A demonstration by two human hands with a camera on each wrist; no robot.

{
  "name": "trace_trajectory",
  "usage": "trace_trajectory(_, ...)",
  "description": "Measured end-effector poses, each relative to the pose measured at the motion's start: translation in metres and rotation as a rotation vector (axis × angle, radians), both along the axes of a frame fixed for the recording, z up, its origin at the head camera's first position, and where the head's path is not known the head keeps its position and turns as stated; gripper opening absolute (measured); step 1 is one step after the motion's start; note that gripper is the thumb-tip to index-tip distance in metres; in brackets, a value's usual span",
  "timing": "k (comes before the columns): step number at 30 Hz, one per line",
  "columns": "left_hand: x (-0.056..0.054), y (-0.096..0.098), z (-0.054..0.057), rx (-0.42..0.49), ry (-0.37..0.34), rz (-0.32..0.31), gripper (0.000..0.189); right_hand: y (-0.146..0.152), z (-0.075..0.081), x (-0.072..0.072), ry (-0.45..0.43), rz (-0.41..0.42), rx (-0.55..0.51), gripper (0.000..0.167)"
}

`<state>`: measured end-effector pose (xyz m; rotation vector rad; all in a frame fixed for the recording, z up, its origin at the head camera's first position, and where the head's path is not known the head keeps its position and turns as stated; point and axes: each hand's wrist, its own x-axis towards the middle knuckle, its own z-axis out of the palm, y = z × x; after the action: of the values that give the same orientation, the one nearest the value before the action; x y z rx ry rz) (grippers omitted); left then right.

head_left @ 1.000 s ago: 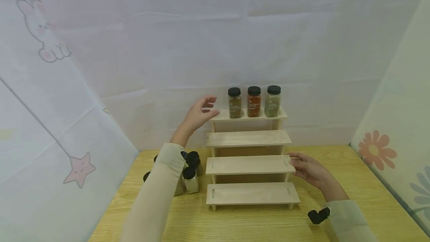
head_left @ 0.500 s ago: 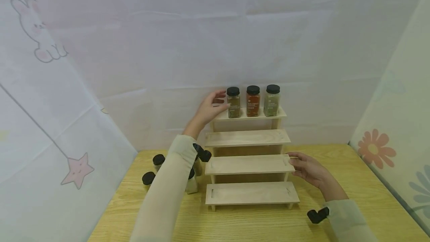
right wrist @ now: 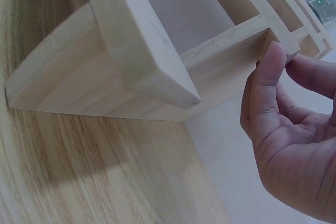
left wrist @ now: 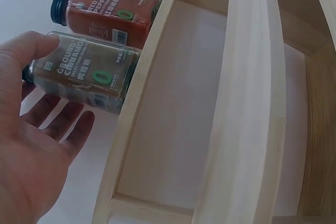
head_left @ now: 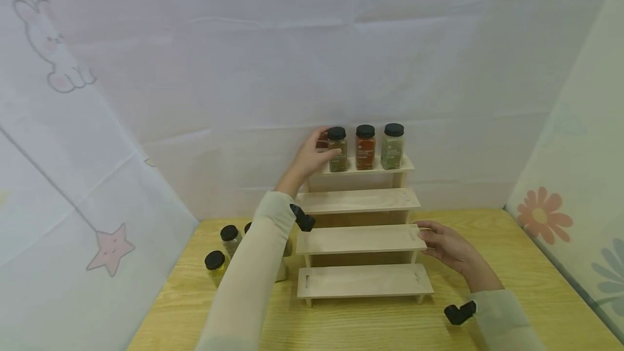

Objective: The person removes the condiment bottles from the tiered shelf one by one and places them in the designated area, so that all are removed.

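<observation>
On the top step of a wooden tiered rack [head_left: 361,240] stand three square spice jars with black lids. My left hand [head_left: 309,157] is at the leftmost one, the ground cinnamon jar [left wrist: 86,72]. Its thumb lies on the label side, with the fingers reaching round behind; the index fingertip is hidden by the jar. To the right of it stand a red sweet pepper jar [head_left: 365,148] and a pale green jar [head_left: 392,148]. My right hand [head_left: 448,248] pinches the right end of the rack's second step from the bottom between thumb and fingers [right wrist: 268,82].
Several more black-lidded jars [head_left: 230,238] stand on the yellow wood-grain table [head_left: 370,329] left of the rack, partly covered by my left sleeve [head_left: 248,280]. A pale cloth wall [head_left: 273,69] rises right behind the rack.
My left hand has moved right, from beside the top step to the cinnamon jar, with its thumb now across the front. My right hand keeps its hold on the rack.
</observation>
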<state>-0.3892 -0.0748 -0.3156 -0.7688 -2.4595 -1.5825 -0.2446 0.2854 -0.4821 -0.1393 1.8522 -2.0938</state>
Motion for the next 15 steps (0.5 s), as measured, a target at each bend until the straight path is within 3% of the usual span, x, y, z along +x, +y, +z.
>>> trace_trajectory(9, 0.0001, 0.0046, -0.0021, 0.041, 0.002, 0.034, 0.071, -0.0017, 0.0000, 0.0004, -0.004, -0.007, 0.001, 0.060)
trace_trajectory(15, 0.0053, -0.0040, -0.0011, 0.089, 0.003, 0.049, 0.070, -0.0044, -0.0007, -0.0019, 0.001, 0.005, -0.013, 0.059)
